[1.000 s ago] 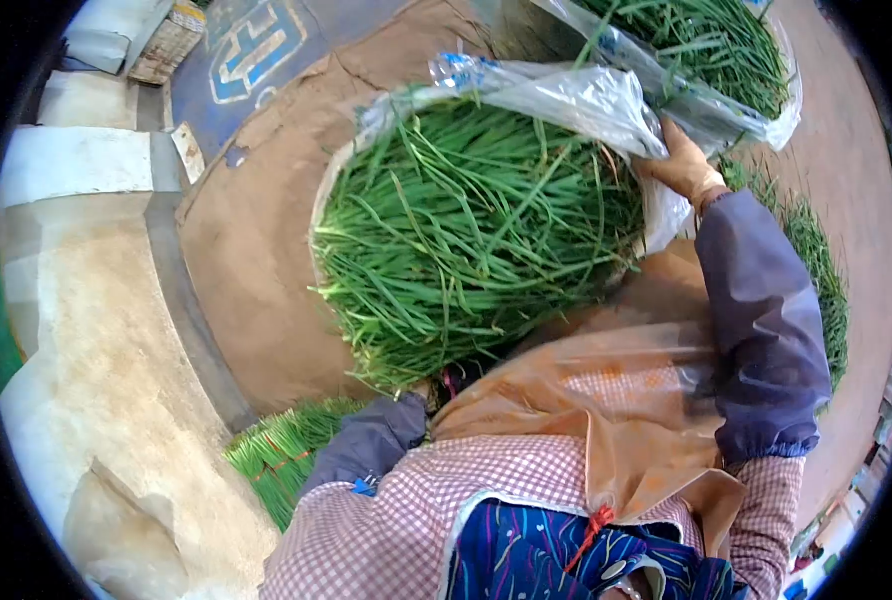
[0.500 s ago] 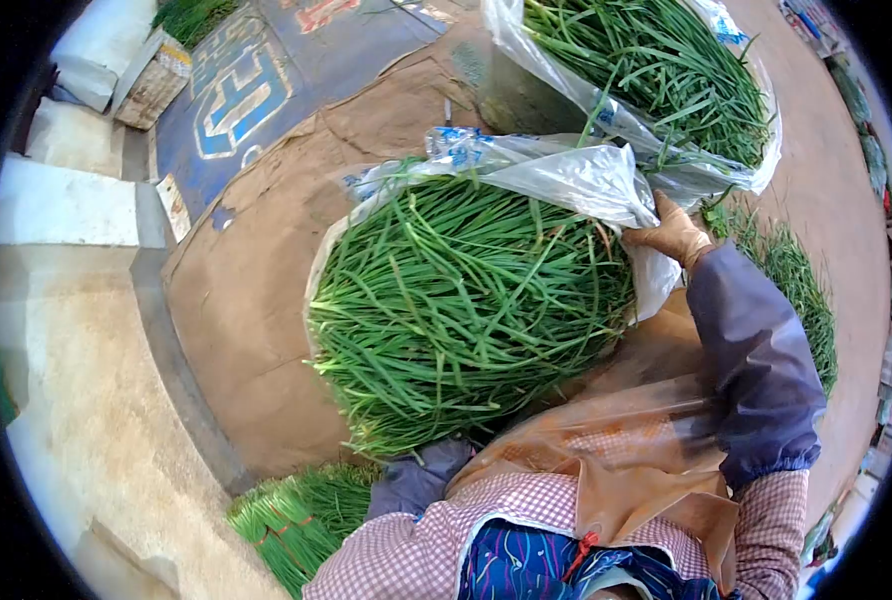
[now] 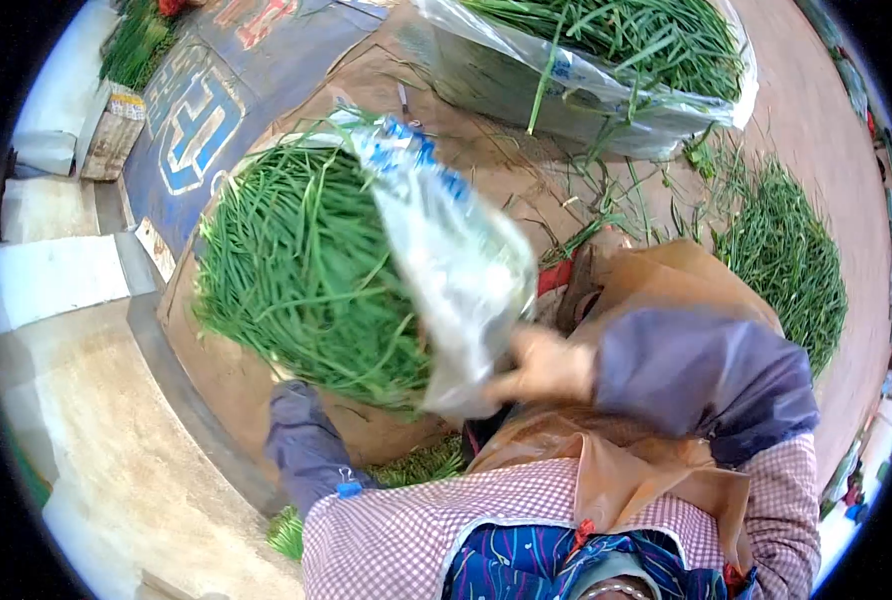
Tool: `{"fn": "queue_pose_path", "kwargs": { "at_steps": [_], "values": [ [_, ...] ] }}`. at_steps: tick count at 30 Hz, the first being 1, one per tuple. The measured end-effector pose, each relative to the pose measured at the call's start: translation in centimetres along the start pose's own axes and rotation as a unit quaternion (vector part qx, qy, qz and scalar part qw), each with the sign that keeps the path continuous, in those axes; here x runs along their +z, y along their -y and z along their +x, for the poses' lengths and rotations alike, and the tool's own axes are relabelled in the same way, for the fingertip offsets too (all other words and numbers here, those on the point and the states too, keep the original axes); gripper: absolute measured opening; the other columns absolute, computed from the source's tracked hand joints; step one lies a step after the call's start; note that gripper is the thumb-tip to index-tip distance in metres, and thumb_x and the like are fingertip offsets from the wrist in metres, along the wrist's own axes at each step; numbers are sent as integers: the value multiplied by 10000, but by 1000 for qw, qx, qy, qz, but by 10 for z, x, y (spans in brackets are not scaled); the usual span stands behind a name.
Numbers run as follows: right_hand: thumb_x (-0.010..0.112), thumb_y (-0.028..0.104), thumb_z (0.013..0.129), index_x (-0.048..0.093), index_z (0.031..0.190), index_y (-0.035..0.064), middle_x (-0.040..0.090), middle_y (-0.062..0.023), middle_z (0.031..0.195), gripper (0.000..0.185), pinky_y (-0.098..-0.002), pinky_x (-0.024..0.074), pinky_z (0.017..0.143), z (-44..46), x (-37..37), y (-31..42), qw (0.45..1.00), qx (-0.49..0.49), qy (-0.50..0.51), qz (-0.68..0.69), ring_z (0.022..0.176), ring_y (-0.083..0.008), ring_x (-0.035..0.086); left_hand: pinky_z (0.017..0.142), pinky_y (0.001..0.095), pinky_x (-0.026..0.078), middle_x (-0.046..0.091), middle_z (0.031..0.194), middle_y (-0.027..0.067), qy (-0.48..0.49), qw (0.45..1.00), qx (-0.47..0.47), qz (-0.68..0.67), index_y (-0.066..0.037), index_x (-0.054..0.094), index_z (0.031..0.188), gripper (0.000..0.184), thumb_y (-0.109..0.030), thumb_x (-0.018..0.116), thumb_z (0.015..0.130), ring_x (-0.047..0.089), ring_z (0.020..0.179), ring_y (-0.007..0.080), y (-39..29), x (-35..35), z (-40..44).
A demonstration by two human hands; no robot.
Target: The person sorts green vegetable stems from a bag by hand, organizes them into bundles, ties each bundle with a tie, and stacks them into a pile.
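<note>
A large heap of long green stalks (image 3: 306, 270) lies at the left centre, with a clear plastic bag (image 3: 456, 270) along its right side. My right hand (image 3: 546, 370) is at the bag's lower right edge, blurred by motion, so its grip cannot be made out. Of my left arm only the grey sleeve (image 3: 306, 430) shows, reaching to the heap's lower edge; the hand itself is hidden beneath the stalks. Farther up, a second plastic bag (image 3: 566, 100) holds more green stalks (image 3: 646, 40).
Loose stalks (image 3: 786, 260) are piled on the right. A low concrete ledge (image 3: 146, 400) runs down the left. Bundled greens (image 3: 416, 465) sit below the heap. A knife-like tool (image 3: 403, 100) lies on the brown ground sheet (image 3: 231, 400). At upper left stands a box (image 3: 116, 135).
The heap and its bag have shifted left and turned, away from the second bag. My right hand has moved down and left with the bag's edge. My left sleeve has moved left.
</note>
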State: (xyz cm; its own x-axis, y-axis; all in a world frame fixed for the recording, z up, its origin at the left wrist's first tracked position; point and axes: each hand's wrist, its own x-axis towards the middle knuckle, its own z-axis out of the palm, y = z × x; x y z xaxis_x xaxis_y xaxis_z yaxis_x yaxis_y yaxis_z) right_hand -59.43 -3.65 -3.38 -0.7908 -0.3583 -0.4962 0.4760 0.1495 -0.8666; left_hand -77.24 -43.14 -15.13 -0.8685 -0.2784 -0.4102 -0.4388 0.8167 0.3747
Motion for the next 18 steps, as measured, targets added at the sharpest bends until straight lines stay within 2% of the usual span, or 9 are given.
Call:
{"fn": "queue_pose_path", "kwargs": {
  "at_steps": [2, 4, 7, 9, 11, 12, 13, 14, 18],
  "values": [
    [730, 413, 749, 538, 1266, -5, 620, -231, 1191, 692, -398, 471, 950, 12, 58, 0, 961, 47, 179, -206, 1104, -366, 593, 820, 396, 503, 639, 1051, 201, -13, 1000, 4, -13, -39, 584, 1161, 396, -304, 593, 867, 619, 964, 324, -1, -27, 18],
    [650, 383, 790, 587, 1222, 27, 639, -232, 1140, 563, -421, 485, 914, 22, 110, -25, 932, -90, 319, -150, 1059, -395, 608, 821, 393, 503, 638, 1055, 200, -17, 1000, 6, -24, -37, 582, 1163, 398, -304, 592, 869, 618, 965, 322, -4, -41, 27],
    [621, 311, 807, 681, 1030, 65, 672, -196, 1002, 338, -444, 493, 853, 27, 105, 4, 897, -111, 368, -220, 946, -369, 635, 822, 390, 503, 636, 1060, 200, -18, 999, 12, -39, -33, 579, 1167, 401, -304, 591, 872, 617, 966, 319, -14, -55, 41],
    [614, 228, 792, 684, 868, 68, 684, -158, 862, 191, -431, 526, 736, 41, 66, 27, 933, -81, 171, -305, 811, -338, 658, 822, 388, 503, 635, 1063, 199, -14, 998, 19, -53, -31, 577, 1170, 403, -305, 590, 875, 617, 968, 316, -21, -56, 50],
    [641, 315, 859, 706, 892, 56, 697, -140, 826, 269, -388, 530, 674, 59, 39, 8, 974, -102, -168, -114, 719, -267, 668, 823, 386, 503, 634, 1067, 199, -10, 997, 20, -67, -28, 574, 1173, 405, -305, 589, 877, 616, 969, 314, -25, -56, 57],
    [643, 377, 876, 697, 935, 25, 688, -132, 806, 361, -362, 522, 688, 67, 18, 22, 970, -42, -233, -62, 715, -205, 648, 823, 385, 503, 633, 1069, 199, -8, 997, 20, -71, -27, 573, 1174, 406, -305, 589, 878, 616, 969, 313, -25, -55, 58],
    [638, 389, 878, 682, 926, -2, 667, -127, 775, 396, -335, 511, 699, 67, -5, 51, 969, -41, -240, -27, 722, -184, 624, 823, 384, 503, 633, 1070, 198, -9, 997, 20, -72, -26, 572, 1176, 408, -305, 588, 879, 615, 970, 312, -26, -55, 58],
    [639, 506, 816, 664, 1067, 9, 691, -202, 949, 557, -371, 514, 842, 73, -26, 69, 973, 6, -217, -75, 910, -300, 674, 823, 383, 503, 632, 1072, 198, -10, 997, 18, -76, -25, 571, 1177, 409, -305, 588, 880, 615, 970, 311, -27, -54, 60],
    [733, 498, 738, 472, 1306, -32, 599, -283, 1171, 820, -377, 471, 923, 124, -18, 64, 971, 79, -98, -205, 1083, -376, 603, 824, 379, 503, 630, 1079, 197, -13, 997, 16, -76, -20, 567, 1182, 413, -305, 586, 885, 614, 973, 306, -33, -47, 61]
  ]
}}
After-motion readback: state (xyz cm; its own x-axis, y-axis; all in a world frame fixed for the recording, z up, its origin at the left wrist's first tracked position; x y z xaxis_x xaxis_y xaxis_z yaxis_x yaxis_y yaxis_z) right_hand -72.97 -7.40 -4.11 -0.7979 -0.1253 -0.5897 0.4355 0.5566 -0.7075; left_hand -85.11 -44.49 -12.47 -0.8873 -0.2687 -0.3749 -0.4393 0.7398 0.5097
